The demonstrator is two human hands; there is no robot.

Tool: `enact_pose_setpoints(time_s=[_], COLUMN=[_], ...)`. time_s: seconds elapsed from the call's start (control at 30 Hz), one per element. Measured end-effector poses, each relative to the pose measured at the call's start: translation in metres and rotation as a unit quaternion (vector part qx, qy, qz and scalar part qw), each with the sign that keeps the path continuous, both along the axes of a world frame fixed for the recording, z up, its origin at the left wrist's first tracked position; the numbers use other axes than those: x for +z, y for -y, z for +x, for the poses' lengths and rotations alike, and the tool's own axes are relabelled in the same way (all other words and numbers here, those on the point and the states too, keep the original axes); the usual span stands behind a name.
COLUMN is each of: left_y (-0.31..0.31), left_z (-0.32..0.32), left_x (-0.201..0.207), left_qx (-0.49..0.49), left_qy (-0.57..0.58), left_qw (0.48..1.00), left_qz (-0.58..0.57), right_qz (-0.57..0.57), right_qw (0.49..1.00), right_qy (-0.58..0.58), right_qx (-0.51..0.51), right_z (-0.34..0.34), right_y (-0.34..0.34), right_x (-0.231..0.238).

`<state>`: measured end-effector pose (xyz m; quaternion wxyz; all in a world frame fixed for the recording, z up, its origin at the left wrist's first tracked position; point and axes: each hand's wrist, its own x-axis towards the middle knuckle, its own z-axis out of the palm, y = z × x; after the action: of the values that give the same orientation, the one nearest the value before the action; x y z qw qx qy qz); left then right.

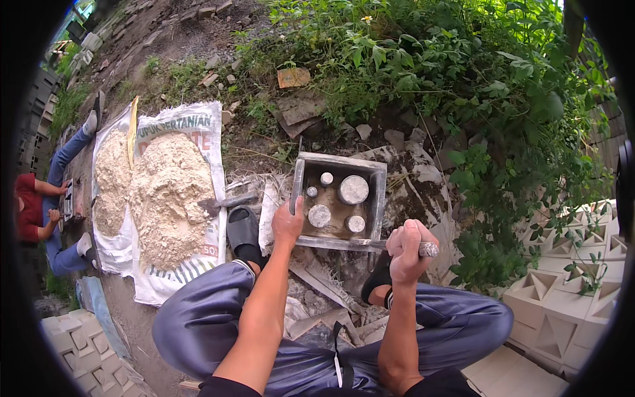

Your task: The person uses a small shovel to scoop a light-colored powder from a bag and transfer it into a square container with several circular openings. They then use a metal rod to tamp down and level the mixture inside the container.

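Note:
In front of me is a square grey box-shaped mould (380, 173), with several round grey-white cylinders (353, 190) of different sizes standing inside. My left hand (288, 223) closes on the mould's left wall, thumb pointing up along the rim. My right hand (411, 248) makes a fist around a rough rod handle (430, 249) at the mould's near right corner. The rod's end sticks out to the right of the fist. Whether it is fixed to the mould is hidden by my fingers.
Left of the mould, a pale sandy heap (173, 192) lies on white sacks (215, 129), with a trowel (238, 200) at its edge. Another person (33, 208) sits far left. Patterned pale blocks (562, 291) are stacked at right. Leafy plants (423, 66) grow behind.

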<state>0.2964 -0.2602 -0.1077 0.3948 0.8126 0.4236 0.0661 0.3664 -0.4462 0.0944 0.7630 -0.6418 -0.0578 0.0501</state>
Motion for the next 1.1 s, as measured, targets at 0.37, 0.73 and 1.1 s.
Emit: enact_pose_setpoints(time_s=[0.37,0.73,1.1], left_y=[0.0,0.002,0.001], left_z=[0.002,-0.001,0.003], left_x=[0.003,0.003,0.006], left_qx=[0.003,-0.003,0.004], left_qy=[-0.015,-0.043,-0.025], left_qw=[1.0,0.999,0.999], left_qz=[-0.015,-0.019,-0.024], right_qz=[-0.041,-0.142,-0.107], right_qw=[0.999,0.984,0.992], right_qy=[0.0,0.078,0.041], right_qx=[-0.011,0.068,0.044], right_z=[-0.008,-0.01,-0.019], right_y=[-0.002,-0.015,-0.036], right_x=[-0.038,-0.071,-0.086])
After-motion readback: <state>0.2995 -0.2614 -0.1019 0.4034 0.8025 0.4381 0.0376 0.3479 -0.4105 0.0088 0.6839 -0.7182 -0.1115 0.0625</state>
